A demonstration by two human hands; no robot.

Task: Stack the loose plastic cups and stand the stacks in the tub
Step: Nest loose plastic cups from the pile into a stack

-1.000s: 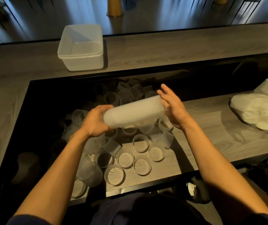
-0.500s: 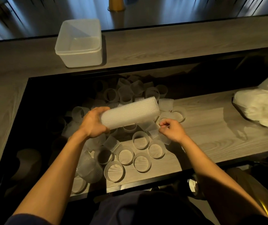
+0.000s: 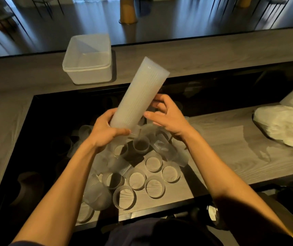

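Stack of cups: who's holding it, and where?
The left hand grips the stack of cups around its lower end. The right hand has curled fingers beside it; whether they hold anything cannot be told.
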